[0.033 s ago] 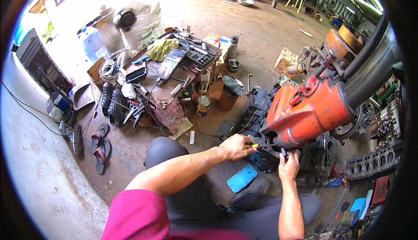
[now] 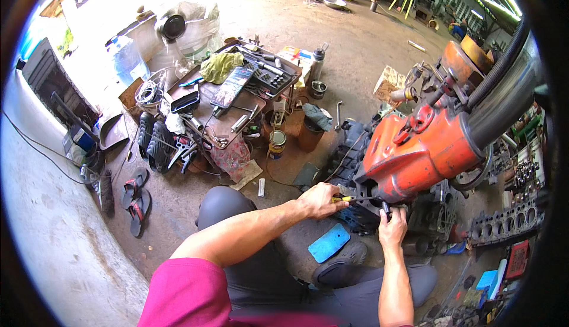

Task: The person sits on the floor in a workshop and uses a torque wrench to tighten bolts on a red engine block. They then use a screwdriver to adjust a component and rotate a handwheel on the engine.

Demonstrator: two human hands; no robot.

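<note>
My left hand (image 2: pixel 323 201) is closed round a tool with a yellow handle (image 2: pixel 344 199) and a thin dark shaft. The shaft points right, to an opening low on an orange-red metal machine housing (image 2: pixel 418 149). My right hand (image 2: pixel 393 227) pinches a short black cylindrical piece (image 2: pixel 386 207) just below that opening. Its far end meets the dark part under the housing, and I cannot make out its kind. Dark engine-like metal parts (image 2: pixel 349 143) lie beside the housing. A blue flat pad (image 2: pixel 329 243) rests on the floor by my foot.
Left of centre, a low table (image 2: pixel 204 110) bears a phone (image 2: pixel 232 87), a tray of sockets and tools (image 2: pixel 272 72), and a yellow-green cloth (image 2: pixel 220 67). A yellow can (image 2: pixel 277 143) stands beside it. Flip-flops (image 2: pixel 137 208) lie left. An engine block (image 2: pixel 507 223) is at right.
My hands and both tools hold the same place. The pale plastic-covered shape at the far left looked smeared before and is sharper now.
</note>
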